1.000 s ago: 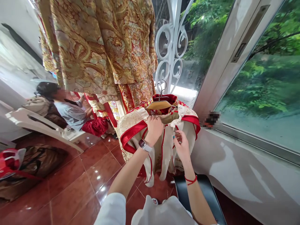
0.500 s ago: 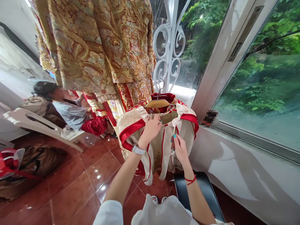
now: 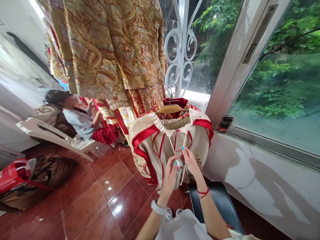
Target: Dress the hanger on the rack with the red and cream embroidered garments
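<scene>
A cream garment with red trim and a gathered neckline (image 3: 143, 135) hangs on a wooden hanger (image 3: 171, 109) in front of me. Two white drawstrings (image 3: 172, 145) run down from its neck opening. My left hand (image 3: 170, 171) is closed in a pinch on one drawstring, below the neckline. Close beside it, my right hand (image 3: 190, 161) pinches the other drawstring, whose loose end dangles beneath the fingers. Both hands are in front of the garment, fingertips nearly touching. Whether the two cords cross between them I cannot tell.
Large gold embroidered garments (image 3: 112, 50) hang above and behind. A black chair (image 3: 217, 206) stands at my right, beside the window wall. To the left a person (image 3: 80, 120) sits near a white chair (image 3: 50, 131), and a brown bag (image 3: 52, 170) rests on the tiled floor.
My left hand has left the gathered neckline and come down and right to the drawstring, next to my right hand. The right hand has shifted slightly. Both cords now hang in view.
</scene>
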Demonstrator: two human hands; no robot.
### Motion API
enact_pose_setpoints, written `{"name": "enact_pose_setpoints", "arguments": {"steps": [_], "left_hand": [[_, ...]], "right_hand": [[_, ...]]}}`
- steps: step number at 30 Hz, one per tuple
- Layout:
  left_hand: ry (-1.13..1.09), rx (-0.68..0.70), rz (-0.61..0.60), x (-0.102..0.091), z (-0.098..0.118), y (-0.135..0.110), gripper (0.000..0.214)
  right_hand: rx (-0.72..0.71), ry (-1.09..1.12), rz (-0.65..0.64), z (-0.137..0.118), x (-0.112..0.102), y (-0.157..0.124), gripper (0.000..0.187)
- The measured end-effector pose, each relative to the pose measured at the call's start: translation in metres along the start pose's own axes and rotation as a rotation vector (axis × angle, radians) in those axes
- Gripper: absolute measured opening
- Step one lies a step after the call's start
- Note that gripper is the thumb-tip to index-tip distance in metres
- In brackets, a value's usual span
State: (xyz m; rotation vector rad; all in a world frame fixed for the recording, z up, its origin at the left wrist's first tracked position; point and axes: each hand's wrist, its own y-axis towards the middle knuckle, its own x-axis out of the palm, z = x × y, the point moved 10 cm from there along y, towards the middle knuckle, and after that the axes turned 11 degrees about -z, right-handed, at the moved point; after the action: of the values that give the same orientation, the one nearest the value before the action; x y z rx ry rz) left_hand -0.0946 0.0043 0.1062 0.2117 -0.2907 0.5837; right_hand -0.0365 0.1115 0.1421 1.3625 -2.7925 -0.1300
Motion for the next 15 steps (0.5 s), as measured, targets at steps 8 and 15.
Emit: {"name": "enact_pose_setpoints", "arguments": {"steps": [8, 15], "left_hand": [[-0.510, -0.208, 0.256, -0.039, -0.090, -0.046, 0.044], [-0.171, -0.149, 0.201, -0.064, -0.067, -0.053, 0.036]], "right_hand": [[0.045, -0.071, -0.121, 0.019, 0.026, 0.005, 0.047], [0.015, -0.150, -0.183, 0.028, 0.059, 0.014, 0.036]]}}
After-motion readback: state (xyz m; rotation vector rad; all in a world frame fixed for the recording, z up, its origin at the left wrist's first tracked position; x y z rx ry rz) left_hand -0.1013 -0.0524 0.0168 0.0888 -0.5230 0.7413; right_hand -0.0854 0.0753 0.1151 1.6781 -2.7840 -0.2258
